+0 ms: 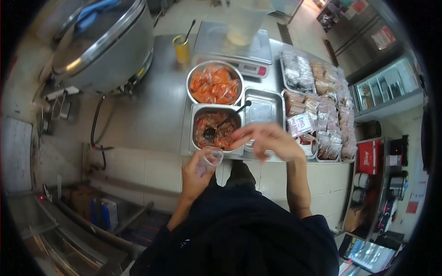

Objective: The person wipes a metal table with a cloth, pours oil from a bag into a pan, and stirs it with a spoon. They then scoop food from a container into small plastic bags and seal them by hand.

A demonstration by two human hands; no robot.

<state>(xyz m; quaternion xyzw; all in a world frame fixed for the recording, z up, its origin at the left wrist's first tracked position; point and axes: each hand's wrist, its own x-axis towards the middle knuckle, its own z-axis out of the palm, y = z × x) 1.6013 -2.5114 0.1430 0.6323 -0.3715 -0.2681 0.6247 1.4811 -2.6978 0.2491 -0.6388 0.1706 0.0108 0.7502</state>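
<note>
My left hand (195,177) is closed around a small clear plastic cup (212,157), its mouth facing up, at the table's front edge. My right hand (271,140), smeared by motion, is over the right side of a square steel pan (193,120); its fingers look stretched and apart, and I make out nothing held in them. Inside the pan is a reddish, chopped food mix (202,125). A black spoon (234,115) rests in the mix with its handle leaning on the far right rim.
Behind the pan stands a round steel bowl (188,87) of orange food in plastic. A shallow steel tray (282,103) lies to the right, then trays of wrapped packets (328,115). Farther back are a scale (209,43), a yellow can (183,51) and a large pot (110,60).
</note>
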